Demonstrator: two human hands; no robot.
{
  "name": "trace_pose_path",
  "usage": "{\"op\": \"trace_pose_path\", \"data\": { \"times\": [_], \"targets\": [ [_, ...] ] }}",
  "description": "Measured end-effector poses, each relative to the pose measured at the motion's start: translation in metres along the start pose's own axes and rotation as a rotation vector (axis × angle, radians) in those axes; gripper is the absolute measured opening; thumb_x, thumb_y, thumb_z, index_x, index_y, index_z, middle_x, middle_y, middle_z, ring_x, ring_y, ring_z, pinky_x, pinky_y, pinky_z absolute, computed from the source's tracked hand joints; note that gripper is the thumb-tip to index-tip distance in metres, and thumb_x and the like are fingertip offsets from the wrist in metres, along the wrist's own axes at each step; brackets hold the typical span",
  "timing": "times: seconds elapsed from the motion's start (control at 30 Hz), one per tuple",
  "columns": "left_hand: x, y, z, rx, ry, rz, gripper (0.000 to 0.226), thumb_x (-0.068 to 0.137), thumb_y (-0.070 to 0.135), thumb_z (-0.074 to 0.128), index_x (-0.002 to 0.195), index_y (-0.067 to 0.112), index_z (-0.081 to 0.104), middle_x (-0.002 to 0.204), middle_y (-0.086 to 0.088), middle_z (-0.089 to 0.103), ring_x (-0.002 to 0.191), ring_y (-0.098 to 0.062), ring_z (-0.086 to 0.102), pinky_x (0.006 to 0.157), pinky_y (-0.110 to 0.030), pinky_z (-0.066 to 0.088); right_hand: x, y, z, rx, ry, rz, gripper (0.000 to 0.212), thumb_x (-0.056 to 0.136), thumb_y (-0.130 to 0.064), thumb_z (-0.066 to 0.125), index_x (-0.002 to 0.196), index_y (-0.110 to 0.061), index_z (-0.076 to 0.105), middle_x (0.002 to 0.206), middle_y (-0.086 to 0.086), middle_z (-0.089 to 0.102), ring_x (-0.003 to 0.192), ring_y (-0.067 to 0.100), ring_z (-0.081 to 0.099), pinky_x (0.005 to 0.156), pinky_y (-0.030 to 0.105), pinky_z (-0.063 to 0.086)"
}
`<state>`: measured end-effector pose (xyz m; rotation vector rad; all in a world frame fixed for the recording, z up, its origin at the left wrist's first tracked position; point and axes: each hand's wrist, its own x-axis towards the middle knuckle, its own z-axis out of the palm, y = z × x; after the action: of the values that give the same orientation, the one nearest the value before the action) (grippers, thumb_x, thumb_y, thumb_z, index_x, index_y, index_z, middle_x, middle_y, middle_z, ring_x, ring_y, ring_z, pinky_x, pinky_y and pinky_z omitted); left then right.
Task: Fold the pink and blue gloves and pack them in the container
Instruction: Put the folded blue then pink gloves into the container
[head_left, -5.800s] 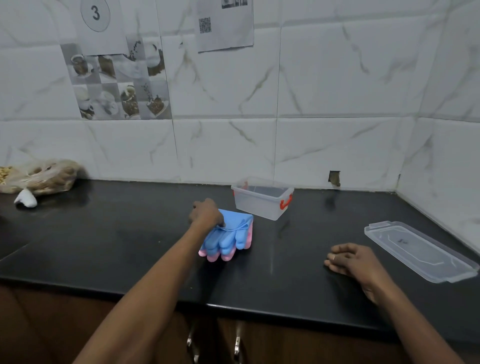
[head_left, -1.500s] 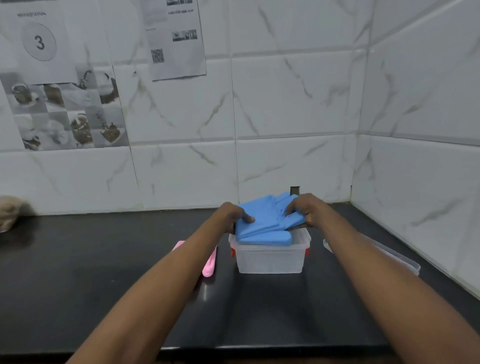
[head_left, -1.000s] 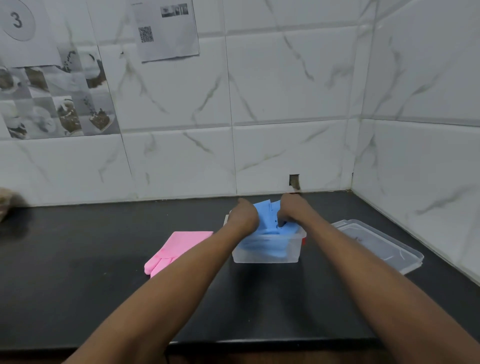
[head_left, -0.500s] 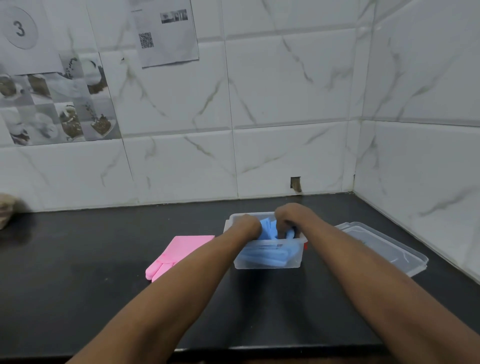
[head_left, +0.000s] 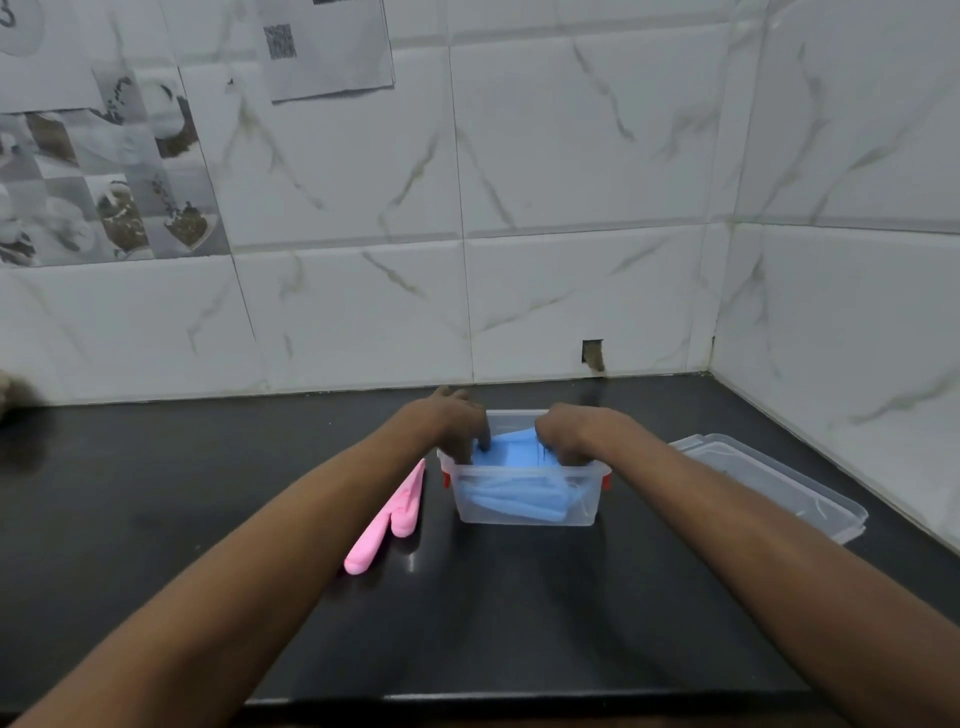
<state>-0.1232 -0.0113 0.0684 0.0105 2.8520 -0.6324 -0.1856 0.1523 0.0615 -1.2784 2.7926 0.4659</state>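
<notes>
Against a corner of white marble-look wall tiles (head_left: 571, 156) runs a glossy black bench (head_left: 208, 493), its front edge near the bottom of the view. On the back wall hang a sheet of paper with a QR code (head_left: 327, 47) and, further left, a panel of grey patterned tiles (head_left: 104, 197) showing cups and food; a small dark notch (head_left: 592, 355) breaks the tile row just above the bench, behind the work. At the middle of the bench stands a small clear plastic container (head_left: 524, 512) with red clips at its sides. The blue gloves (head_left: 514, 452) lie folded inside it, their layers showing through the front wall and their top fold rising a little above the rim. Both hands are pressed down on that blue bundle: the left hand (head_left: 452, 423) at the container's left end with fingers curled down over the glove edge, the right hand (head_left: 569, 431) at the right end with fingers bent and dug into the material. Whether either hand grips the fabric or only pushes on it cannot be told. The pink gloves (head_left: 392, 514) lie flat on the bench just left of the container, partly hidden by the left forearm, fingertips pointing toward the viewer. A clear plastic lid (head_left: 769, 483) rests on the bench to the right, near the side wall.
</notes>
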Motion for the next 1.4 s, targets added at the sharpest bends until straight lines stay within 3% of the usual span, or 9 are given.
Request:
{"op": "trace_pose_path", "data": {
  "times": [0.27,0.47,0.53,0.63,0.73,0.93,1.07,1.3,1.4],
  "targets": [
    [0.005,0.008,0.012,-0.016,-0.092,-0.025,0.049,0.09,0.05,0.059,0.137,0.038,0.053,0.148,0.005,0.045,0.148,-0.028,0.014,0.111,-0.069,-0.012,0.017,-0.003,0.009,0.001,-0.165,0.057,0.017,0.095,-0.013,0.047,0.109,-0.019,0.056,0.083,-0.002,0.052,0.081,0.015,0.053,0.081,0.029,0.052],
    [-0.008,0.008,-0.001,-0.025,0.207,-0.002,0.039,0.082,0.039,0.071,0.119,0.029,0.067,0.12,0.006,0.066,0.125,-0.019,0.047,0.116,-0.054,0.018,-0.001,0.002,-0.006,0.022,-0.106,0.036,0.026,0.086,-0.008,0.061,0.113,-0.008,0.062,0.103,0.007,0.062,0.078,0.018,0.054,0.069,0.031,0.048],
    [-0.011,0.004,-0.006,-0.043,0.33,0.056,0.028,0.073,0.04,0.078,0.098,0.027,0.074,0.102,0.009,0.071,0.108,-0.016,0.052,0.099,-0.04,0.035,-0.008,0.009,-0.015,0.068,0.025,0.042,0.038,0.079,-0.011,0.075,0.115,-0.008,0.062,0.111,0.009,0.061,0.085,0.02,0.052,0.07,0.029,0.044],
    [-0.012,0.001,-0.008,-0.003,0.248,0.11,0.003,0.073,0.026,0.072,0.073,0.023,0.071,0.078,0.009,0.069,0.087,-0.018,0.059,0.083,-0.037,0.039,-0.012,0.012,-0.027,0.128,0.084,0.065,0.022,0.075,-0.011,0.08,0.093,-0.006,0.069,0.096,0.008,0.069,0.08,0.017,0.055,0.062,0.026,0.044],
    [-0.006,0.013,-0.006,-0.008,0.038,0.102,0.025,0.078,0.024,0.064,0.055,0.02,0.053,0.06,0.008,0.051,0.073,-0.027,0.056,0.077,-0.039,0.05,-0.005,0.004,-0.022,0.18,-0.058,0.112,0.019,0.077,0.0,0.073,0.096,0.001,0.071,0.095,0.011,0.074,0.076,0.019,0.068,0.074,0.028,0.058],
    [0.013,0.03,0.002,-0.427,-0.308,-0.142,0.037,0.086,0.031,0.052,0.116,0.012,0.061,0.1,-0.008,0.063,0.085,-0.03,0.071,0.067,-0.04,0.062,0.01,-0.007,-0.003,0.115,-0.045,0.172,0.012,0.08,0.002,0.063,0.091,-0.004,0.065,0.07,0.004,0.056,0.057,0.016,0.056,0.055,0.028,0.047],
    [0.017,0.032,0.003,-0.435,-0.356,-0.099,0.025,0.084,0.025,0.058,0.102,0.009,0.063,0.105,-0.016,0.068,0.078,-0.031,0.071,0.062,-0.036,0.059,0.014,-0.011,0.009,0.066,-0.06,0.13,0.006,0.087,-0.008,0.058,0.09,-0.007,0.063,0.093,0.006,0.063,0.073,0.021,0.055,0.066,0.031,0.046],
    [0.008,0.002,0.008,-0.241,0.101,0.067,0.049,0.079,0.03,0.075,0.125,0.015,0.063,0.116,-0.003,0.063,0.1,-0.021,0.056,0.084,-0.031,0.046,0.004,0.018,-0.027,0.488,0.063,0.143,0.02,0.079,-0.004,0.075,0.099,-0.004,0.069,0.086,0.012,0.075,0.067,0.015,0.074,0.048,0.019,0.053],
    [0.011,0.007,0.017,-0.176,0.044,0.077,0.059,0.082,0.034,0.071,0.136,0.017,0.055,0.126,-0.007,0.058,0.112,-0.026,0.055,0.097,-0.038,0.047,0.001,0.003,-0.028,0.429,-0.162,0.091,0.049,0.079,-0.019,0.08,0.121,-0.005,0.06,0.099,0.015,0.073,0.083,0.023,0.074,0.072,0.031,0.061]
  ]
}}
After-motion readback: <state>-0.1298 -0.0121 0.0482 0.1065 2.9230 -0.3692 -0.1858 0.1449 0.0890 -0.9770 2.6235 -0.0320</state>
